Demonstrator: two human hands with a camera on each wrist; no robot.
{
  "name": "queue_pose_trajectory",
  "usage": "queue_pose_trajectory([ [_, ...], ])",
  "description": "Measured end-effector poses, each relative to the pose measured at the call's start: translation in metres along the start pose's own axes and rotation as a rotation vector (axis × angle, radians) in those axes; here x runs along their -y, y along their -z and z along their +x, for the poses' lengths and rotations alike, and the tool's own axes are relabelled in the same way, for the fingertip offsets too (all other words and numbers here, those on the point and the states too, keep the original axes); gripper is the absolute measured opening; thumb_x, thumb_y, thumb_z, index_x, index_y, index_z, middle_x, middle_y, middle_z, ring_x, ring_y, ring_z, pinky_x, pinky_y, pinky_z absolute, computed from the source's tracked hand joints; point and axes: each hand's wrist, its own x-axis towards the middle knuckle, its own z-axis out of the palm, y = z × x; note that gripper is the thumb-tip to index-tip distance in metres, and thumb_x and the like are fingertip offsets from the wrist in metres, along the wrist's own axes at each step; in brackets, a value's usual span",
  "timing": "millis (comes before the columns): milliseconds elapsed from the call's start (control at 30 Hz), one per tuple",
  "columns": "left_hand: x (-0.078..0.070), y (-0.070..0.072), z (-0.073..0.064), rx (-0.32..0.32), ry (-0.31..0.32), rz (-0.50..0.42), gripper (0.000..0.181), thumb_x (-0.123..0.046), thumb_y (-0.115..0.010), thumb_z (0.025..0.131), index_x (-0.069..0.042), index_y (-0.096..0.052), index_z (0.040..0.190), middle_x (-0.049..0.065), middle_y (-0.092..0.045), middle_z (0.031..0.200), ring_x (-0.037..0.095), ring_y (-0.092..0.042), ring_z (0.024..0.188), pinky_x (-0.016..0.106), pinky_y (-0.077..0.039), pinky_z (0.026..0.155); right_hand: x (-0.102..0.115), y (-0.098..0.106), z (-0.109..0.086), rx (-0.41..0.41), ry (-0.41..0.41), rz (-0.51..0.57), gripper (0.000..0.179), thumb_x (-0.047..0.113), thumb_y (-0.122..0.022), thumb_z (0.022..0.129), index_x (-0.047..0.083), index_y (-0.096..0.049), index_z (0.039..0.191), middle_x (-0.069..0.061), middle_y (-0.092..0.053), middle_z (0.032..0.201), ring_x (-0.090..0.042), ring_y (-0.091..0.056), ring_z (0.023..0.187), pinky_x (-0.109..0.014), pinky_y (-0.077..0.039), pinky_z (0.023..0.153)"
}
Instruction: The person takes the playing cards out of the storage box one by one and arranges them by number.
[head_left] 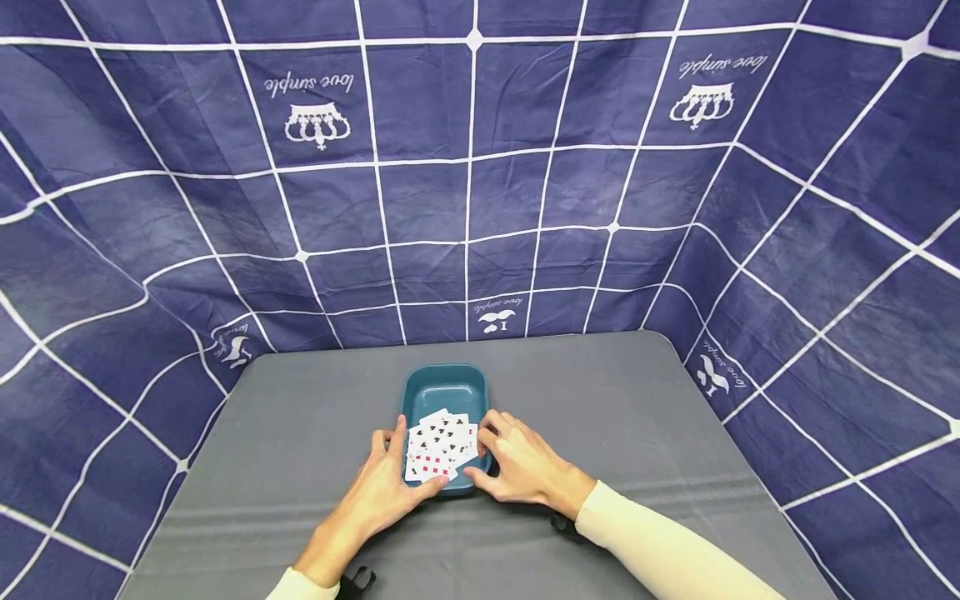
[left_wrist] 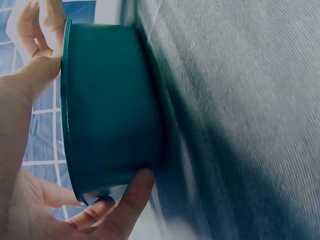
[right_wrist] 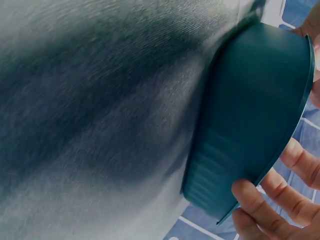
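A deep teal plastic tray (head_left: 452,375) with rounded corners stands on the grey surface. Playing cards (head_left: 442,442) lie face up in an overlapping pile in its near half, black suits and red diamonds showing. My left hand (head_left: 386,487) grips the tray's near-left corner, thumb at the front rim and fingers along the left side. In the left wrist view a fingertip (left_wrist: 145,177) rests against the outer wall. At the near-right corner my right hand (head_left: 525,467) holds the tray, its fingers bent over the right rim beside the cards. One finger (right_wrist: 245,190) presses the outside wall in the right wrist view.
A grey padded table (head_left: 322,417) carries the tray near its middle. Behind it and at both sides hangs a dark blue cloth (head_left: 420,200) with white grid lines and printed crowns. Black straps (head_left: 356,583) circle the wrists.
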Motion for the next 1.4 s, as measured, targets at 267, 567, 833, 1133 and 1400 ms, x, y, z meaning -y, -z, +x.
queue_pose_trajectory([
  [267, -0.007, -0.008, 0.002, 0.002, 0.007, -0.025, 0.137, -0.065, -0.099, 0.088, 0.003, -0.027, 0.183, 0.022, -0.051, 0.154, 0.035, -0.073, 0.112, 0.056, -0.062, 0.099, -0.008, 0.007, -0.004, 0.027, -0.022, -0.008, 0.033, 0.049, -0.091, 0.096, 0.021, -0.073, 0.095, 0.006, -0.061, 0.108, -0.012, -0.059, 0.093, -0.029, -0.054, 0.083],
  [567, -0.008, -0.010, 0.006, -0.004, -0.005, -0.020, 0.138, -0.067, -0.099, 0.086, 0.003, -0.028, 0.182, 0.022, -0.052, 0.152, 0.035, -0.073, 0.113, 0.057, -0.063, 0.101, -0.016, 0.012, 0.005, 0.043, -0.016, -0.104, 0.034, 0.055, -0.089, 0.095, 0.024, -0.079, 0.100, 0.008, -0.066, 0.108, -0.015, -0.067, 0.101, -0.042, -0.057, 0.107],
  [833, -0.008, -0.012, 0.006, -0.002, 0.000, -0.014, 0.142, -0.071, -0.099, 0.084, 0.005, -0.029, 0.182, 0.026, -0.052, 0.155, 0.039, -0.075, 0.113, 0.060, -0.063, 0.105, -0.017, 0.021, 0.033, 0.088, -0.021, -0.106, 0.032, 0.052, -0.088, 0.098, 0.024, -0.083, 0.114, 0.004, -0.073, 0.115, -0.020, -0.070, 0.108, -0.046, -0.056, 0.108],
  [1133, -0.009, -0.011, 0.004, -0.023, -0.021, -0.007, 0.141, -0.071, -0.098, 0.084, 0.009, -0.031, 0.179, 0.030, -0.051, 0.155, 0.045, -0.075, 0.113, 0.062, -0.062, 0.104, -0.010, 0.031, 0.080, 0.251, -0.027, -0.060, 0.040, 0.049, -0.087, 0.102, 0.025, -0.082, 0.134, 0.001, -0.077, 0.128, -0.023, -0.072, 0.118, -0.045, -0.056, 0.105],
  [1400, -0.009, -0.012, 0.004, -0.012, -0.026, -0.012, 0.142, -0.071, -0.098, 0.084, 0.009, -0.030, 0.179, 0.031, -0.050, 0.156, 0.046, -0.075, 0.114, 0.063, -0.062, 0.105, -0.009, 0.024, 0.110, 0.452, -0.046, -0.016, 0.055, 0.047, -0.094, 0.098, 0.030, -0.079, 0.147, 0.001, -0.075, 0.142, -0.025, -0.072, 0.131, -0.047, -0.057, 0.114],
])
